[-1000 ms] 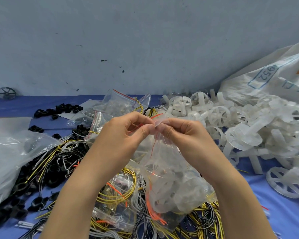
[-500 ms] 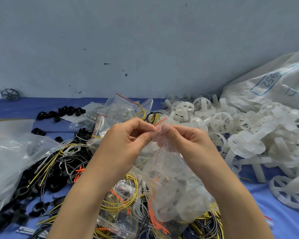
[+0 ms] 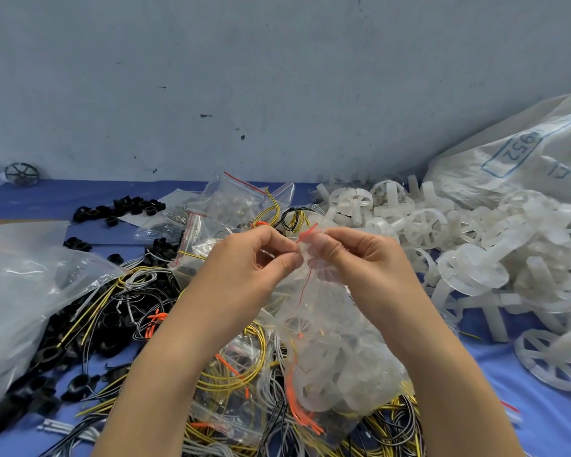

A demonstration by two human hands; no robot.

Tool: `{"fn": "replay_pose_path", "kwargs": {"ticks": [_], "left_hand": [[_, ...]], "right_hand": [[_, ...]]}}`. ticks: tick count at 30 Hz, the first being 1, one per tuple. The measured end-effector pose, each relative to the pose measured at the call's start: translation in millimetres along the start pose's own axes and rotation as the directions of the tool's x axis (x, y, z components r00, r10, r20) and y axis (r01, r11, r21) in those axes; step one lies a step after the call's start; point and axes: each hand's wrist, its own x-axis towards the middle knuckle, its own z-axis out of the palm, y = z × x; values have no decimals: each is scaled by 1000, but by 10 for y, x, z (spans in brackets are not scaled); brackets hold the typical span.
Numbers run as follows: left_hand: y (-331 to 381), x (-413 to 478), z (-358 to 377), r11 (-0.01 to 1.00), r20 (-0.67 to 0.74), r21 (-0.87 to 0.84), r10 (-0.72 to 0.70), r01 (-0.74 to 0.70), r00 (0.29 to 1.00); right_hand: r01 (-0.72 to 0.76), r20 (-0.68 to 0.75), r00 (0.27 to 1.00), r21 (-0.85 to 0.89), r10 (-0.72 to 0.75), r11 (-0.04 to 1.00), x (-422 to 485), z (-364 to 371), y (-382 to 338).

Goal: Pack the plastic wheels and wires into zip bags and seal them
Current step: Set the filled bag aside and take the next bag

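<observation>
The left hand (image 3: 254,258) and right hand (image 3: 353,255) each have a grip pinched on the mouth of the zip bag (image 3: 337,357), which sags toward 5 o'clock over loose wires (image 3: 393,430); its film looks light, slippery and floppy, best held at the stiffer zip strip.

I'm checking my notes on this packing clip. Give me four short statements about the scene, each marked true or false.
1. The left hand and right hand both pinch the top of a zip bag. True.
2. That bag is empty. False: it holds white wheels and orange wires.
3. The loose wheels are piled on the person's right. True.
4. The sack printed 952 lies at the far left. False: it is at the far right, behind the loose wheels.
</observation>
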Motion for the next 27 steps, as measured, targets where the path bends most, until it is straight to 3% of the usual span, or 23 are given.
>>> {"fn": "replay_pose_path", "kwargs": {"ticks": [7,13,22,27], "left_hand": [[-7,-13,-8,995,6,71,63,-63,998],[78,-20,-13,985,-103,62,170,-164,980],[153,-47,-19,982,-216,40,191,-187,957],[245,-84,-60,974,-185,88,221,-208,957]], "right_hand": [[-31,-147,987,197,61,980,16,-64,-23],[-22,-91,994,321,54,947,9,-120,-53],[-9,-81,996,167,23,986,-33,-108,-122],[35,-119,993,174,-14,984,-53,-106,-201]]}}
